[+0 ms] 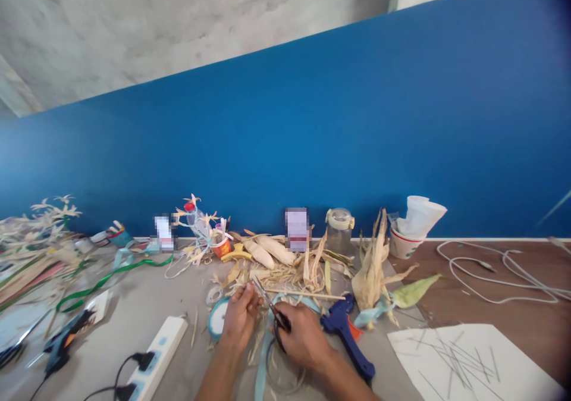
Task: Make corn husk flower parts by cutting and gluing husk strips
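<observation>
My right hand is wrapped round the black-handled scissors, whose blades point up and left. Just left of the blades, the fingers of my left hand are pinched together; whatever they hold is too small to make out. Dried corn husks lie in a heap beyond both hands. A roll of blue ribbon sits beside my left wrist, with light blue ribbon trailing between my forearms. To the right of my right hand lies a blue glue gun.
A white power strip and a second glue gun lie to the left. White paper with thin wires is at the right, below a white cable. A jar, a paper cup and a bottle stand along the blue partition.
</observation>
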A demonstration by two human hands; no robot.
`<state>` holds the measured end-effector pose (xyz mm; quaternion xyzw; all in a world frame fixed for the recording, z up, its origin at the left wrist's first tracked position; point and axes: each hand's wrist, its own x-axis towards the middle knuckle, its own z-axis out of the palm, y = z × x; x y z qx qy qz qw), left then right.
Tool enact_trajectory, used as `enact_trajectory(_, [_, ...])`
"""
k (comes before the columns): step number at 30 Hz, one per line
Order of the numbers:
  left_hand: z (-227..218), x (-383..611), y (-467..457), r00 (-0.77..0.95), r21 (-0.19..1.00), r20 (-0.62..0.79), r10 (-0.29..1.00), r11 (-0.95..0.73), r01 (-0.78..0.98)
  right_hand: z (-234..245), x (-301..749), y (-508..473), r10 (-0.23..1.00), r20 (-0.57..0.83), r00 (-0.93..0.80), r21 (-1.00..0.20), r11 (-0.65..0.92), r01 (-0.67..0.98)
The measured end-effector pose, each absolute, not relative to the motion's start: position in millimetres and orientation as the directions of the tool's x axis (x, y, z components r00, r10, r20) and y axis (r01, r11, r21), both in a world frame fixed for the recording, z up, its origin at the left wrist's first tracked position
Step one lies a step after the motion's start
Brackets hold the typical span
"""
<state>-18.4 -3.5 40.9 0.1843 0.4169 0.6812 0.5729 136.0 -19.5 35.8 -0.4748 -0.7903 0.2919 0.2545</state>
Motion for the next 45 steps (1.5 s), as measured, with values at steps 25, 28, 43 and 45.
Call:
enact_trajectory(25, [40.8,-22.1,-2.3,-0.308,0.81,-0.196,0.931,-0.024,-0.586,42.5,145.7,-12.2,0.892,0.051,-0.45,-0.805,0.303,0.511])
enact_trajectory(28, [38.0,-20.9,-1.8,-0.345,0.834,-0.213,0.914,-0.014,-0.552,46.3,146.3,-14.0,0.875,0.069,-0.48,-0.752,0.362,0.551])
enact_trajectory(43, [35.3,-20.4,-3.1,-0.311,0.855,-0.202,0.929,0.012,-0.518,44.3,146.4,-12.4,0.864,0.085,-0.496,-0.724,0.396,0.566])
enact_trajectory(45, [37.6,-19.7,-3.5,-0.301,0.851,-0.201,0.932,0.014,-0.524,44.5,146.5,-12.8,0.863,0.085,-0.497,-0.735,0.392,0.554])
